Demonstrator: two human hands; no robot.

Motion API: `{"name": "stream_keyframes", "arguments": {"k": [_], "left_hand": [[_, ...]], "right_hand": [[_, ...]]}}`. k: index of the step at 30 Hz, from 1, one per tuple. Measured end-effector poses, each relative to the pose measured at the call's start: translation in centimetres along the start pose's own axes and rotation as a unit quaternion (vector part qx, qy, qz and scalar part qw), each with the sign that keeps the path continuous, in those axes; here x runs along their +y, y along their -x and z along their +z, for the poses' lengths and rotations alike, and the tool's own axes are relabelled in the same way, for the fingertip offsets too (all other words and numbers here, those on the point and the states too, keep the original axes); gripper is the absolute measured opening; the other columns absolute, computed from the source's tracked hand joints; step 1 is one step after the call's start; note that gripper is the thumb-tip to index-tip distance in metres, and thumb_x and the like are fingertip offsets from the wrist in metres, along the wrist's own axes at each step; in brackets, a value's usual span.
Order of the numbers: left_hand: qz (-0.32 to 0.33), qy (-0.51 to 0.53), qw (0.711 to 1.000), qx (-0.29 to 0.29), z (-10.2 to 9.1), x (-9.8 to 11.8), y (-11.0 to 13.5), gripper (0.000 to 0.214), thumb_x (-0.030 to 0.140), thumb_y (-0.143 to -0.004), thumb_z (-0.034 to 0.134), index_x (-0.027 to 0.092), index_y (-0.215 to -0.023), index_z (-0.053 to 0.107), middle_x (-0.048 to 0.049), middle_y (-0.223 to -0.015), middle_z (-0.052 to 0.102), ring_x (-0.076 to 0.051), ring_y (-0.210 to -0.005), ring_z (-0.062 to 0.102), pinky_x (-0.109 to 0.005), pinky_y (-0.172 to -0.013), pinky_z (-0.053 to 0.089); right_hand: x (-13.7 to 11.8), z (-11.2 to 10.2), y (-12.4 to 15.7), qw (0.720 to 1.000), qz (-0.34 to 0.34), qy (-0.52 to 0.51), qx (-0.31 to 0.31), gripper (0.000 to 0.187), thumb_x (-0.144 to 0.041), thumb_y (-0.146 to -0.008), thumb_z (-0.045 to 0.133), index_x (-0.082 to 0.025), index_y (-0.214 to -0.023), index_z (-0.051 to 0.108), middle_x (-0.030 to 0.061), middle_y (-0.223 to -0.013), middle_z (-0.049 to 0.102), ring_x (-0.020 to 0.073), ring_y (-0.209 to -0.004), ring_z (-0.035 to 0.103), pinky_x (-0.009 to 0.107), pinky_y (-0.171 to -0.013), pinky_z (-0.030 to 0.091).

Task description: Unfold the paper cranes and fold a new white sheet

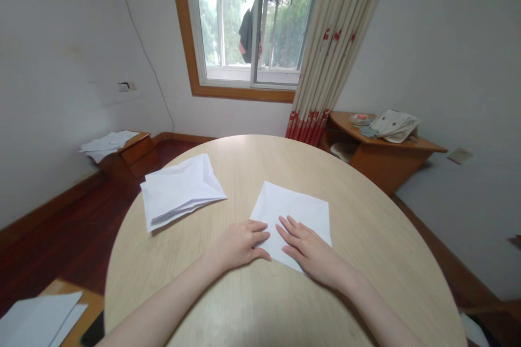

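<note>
A white sheet of paper (299,203), roughly square, lies flat on the round wooden table (260,162). My left hand (246,241) rests at its left edge, with the fingers stretched over the paper and the thumb apart. Across the sheet's lower right part lies my right hand (307,246), palm down with its fingers spread. Both hands touch the paper without gripping it, and they cover part of its near side. To the left sits a stack of folded white papers (183,187) with uneven edges.
More white sheets (44,317) lie on a low wooden surface at the bottom left. Papers also cover a small cabinet (138,154) by the left wall. A corner desk (391,157) beside the curtain (321,65) bears a cloth bag (394,123).
</note>
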State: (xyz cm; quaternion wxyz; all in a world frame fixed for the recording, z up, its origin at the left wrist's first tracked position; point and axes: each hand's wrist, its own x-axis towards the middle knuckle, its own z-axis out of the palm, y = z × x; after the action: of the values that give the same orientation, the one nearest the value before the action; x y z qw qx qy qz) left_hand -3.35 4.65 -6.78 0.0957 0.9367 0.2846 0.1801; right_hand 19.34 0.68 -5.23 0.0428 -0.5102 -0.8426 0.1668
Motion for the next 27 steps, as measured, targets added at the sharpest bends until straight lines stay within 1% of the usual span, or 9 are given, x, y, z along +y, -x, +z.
{"name": "stream_keyframes", "arguments": {"k": [4, 7, 10, 12, 15, 17, 21, 24, 27], "left_hand": [[0.007, -0.007, 1.0, 0.007, 0.4, -0.1, -0.1, 0.037, 0.05, -0.085, 0.058, 0.019, -0.102, 0.07, -0.0082, -0.115, 0.068, -0.023, -0.111, 0.062, -0.032, -0.093, 0.049], [0.007, -0.009, 1.0, 0.015, 0.6, -0.2, -0.2, 0.033, 0.047, -0.086, 0.057, 0.019, -0.099, 0.071, -0.0062, -0.113, 0.069, -0.022, -0.111, 0.062, -0.03, -0.094, 0.049], [0.006, -0.013, 1.0, 0.02, 0.6, -0.1, -0.2, 0.031, 0.043, -0.092, 0.051, 0.019, -0.092, 0.071, -0.005, -0.108, 0.071, -0.021, -0.109, 0.063, -0.029, -0.092, 0.05], [0.009, -0.017, 1.0, 0.022, 0.5, 0.1, -0.1, 0.031, 0.038, -0.096, 0.046, 0.019, -0.091, 0.069, -0.0046, -0.105, 0.071, -0.019, -0.108, 0.063, -0.029, -0.092, 0.05], [0.002, -0.02, 1.0, 0.019, 0.4, 0.5, -0.1, 0.031, 0.032, -0.1, 0.038, 0.019, -0.095, 0.066, -0.005, -0.1, 0.071, -0.019, -0.104, 0.064, -0.03, -0.09, 0.05], [-0.015, -0.018, 1.0, 0.014, 0.4, 0.6, 0.0, 0.029, 0.032, -0.1, 0.037, 0.02, -0.098, 0.063, -0.0051, -0.098, 0.07, -0.019, -0.099, 0.066, -0.03, -0.086, 0.052], [-0.04, -0.004, 0.999, 0.01, 0.6, 0.6, 0.0, 0.026, 0.036, -0.099, 0.039, 0.021, -0.097, 0.06, -0.0045, -0.096, 0.069, -0.019, -0.094, 0.066, -0.03, -0.081, 0.052], [-0.059, 0.003, 0.998, 0.014, 0.6, 0.6, -0.1, 0.025, 0.039, -0.098, 0.042, 0.021, -0.094, 0.059, -0.0043, -0.095, 0.068, -0.019, -0.092, 0.066, -0.029, -0.08, 0.051], [-0.083, -0.004, 0.996, 0.009, 0.4, 0.9, -0.3, 0.023, 0.036, -0.097, 0.044, 0.02, -0.094, 0.059, -0.0048, -0.096, 0.068, -0.02, -0.095, 0.064, -0.03, -0.08, 0.05]], "right_hand": [[0.1, -0.1, 0.0, 1.0, 0.004, -0.03, -0.001, 0.047, -0.037, -0.098, 0.035, -0.022, -0.143, 0.038, 0.0044, -0.153, 0.026, 0.0229, -0.143, 0.017, 0.046, -0.116, 0.019], [0.1, -0.4, 0.0, 0.998, 0.011, -0.059, -0.006, 0.048, -0.04, -0.098, 0.033, -0.02, -0.141, 0.041, 0.005, -0.153, 0.027, 0.0227, -0.143, 0.018, 0.046, -0.117, 0.017], [0.1, -0.9, 0.2, 0.996, 0.02, -0.082, -0.018, 0.05, -0.045, -0.098, 0.032, -0.019, -0.139, 0.044, 0.0064, -0.152, 0.029, 0.0234, -0.143, 0.018, 0.047, -0.117, 0.016], [0.1, -1.2, 0.4, 0.995, 0.019, -0.099, -0.018, 0.051, -0.049, -0.096, 0.035, -0.02, -0.137, 0.046, 0.0067, -0.152, 0.03, 0.0251, -0.143, 0.019, 0.049, -0.116, 0.017], [0.2, -1.5, 0.7, 0.993, 0.006, -0.115, -0.008, 0.052, -0.052, -0.093, 0.042, -0.023, -0.134, 0.051, 0.0075, -0.151, 0.032, 0.0278, -0.142, 0.022, 0.054, -0.114, 0.021], [0.4, -1.7, 0.9, 0.992, -0.005, -0.124, 0.002, 0.05, -0.052, -0.092, 0.045, -0.024, -0.131, 0.054, 0.0082, -0.149, 0.035, 0.0286, -0.14, 0.026, 0.056, -0.112, 0.023], [0.9, -2.0, 1.3, 0.987, -0.018, -0.157, 0.019, 0.048, -0.054, -0.089, 0.05, -0.026, -0.127, 0.059, 0.0085, -0.141, 0.048, 0.0288, -0.135, 0.036, 0.056, -0.11, 0.028], [1.0, -2.6, 1.5, 0.981, -0.038, -0.189, 0.026, 0.055, -0.061, -0.087, 0.046, -0.024, -0.125, 0.061, 0.0099, -0.132, 0.057, 0.031, -0.13, 0.044, 0.055, -0.107, 0.032], [0.8, -3.3, 1.9, 0.974, -0.047, -0.217, 0.044, 0.066, -0.07, -0.085, 0.039, -0.021, -0.121, 0.065, 0.0122, -0.124, 0.064, 0.0334, -0.118, 0.056, 0.054, -0.1, 0.04]]}}
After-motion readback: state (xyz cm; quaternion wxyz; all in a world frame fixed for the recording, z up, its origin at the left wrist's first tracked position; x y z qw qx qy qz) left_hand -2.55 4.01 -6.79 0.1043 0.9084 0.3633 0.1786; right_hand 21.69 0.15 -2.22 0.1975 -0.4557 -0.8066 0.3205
